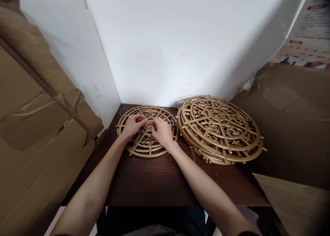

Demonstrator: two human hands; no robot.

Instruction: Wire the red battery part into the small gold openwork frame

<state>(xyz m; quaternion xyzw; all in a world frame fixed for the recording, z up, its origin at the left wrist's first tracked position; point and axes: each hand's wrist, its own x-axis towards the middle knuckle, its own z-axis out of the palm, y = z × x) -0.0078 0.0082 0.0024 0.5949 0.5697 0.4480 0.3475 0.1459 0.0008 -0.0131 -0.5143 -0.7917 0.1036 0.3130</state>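
A round, gold-coloured openwork panel (148, 150) with spokes and scroll ornaments lies flat on the dark brown table (154, 181). Over its centre, my left hand (134, 126) is closed around a small red-handled tool (139, 120). Red shows at the fingertips and again below the palm, while the rest of the tool is hidden. My right hand (161, 130) meets it from the other side, thumb and forefinger pinched close to the panel's hub. Whatever sits between those fingers is too small to name.
Several similar gold panels are stacked (219, 129) to the right, slightly askew, with thin red and yellow wires on top. A yellow wire (193, 154) hangs beside the stack. Cardboard (38, 133) stands at the left, more cardboard (288, 126) at the right, and a white wall (165, 47) behind.
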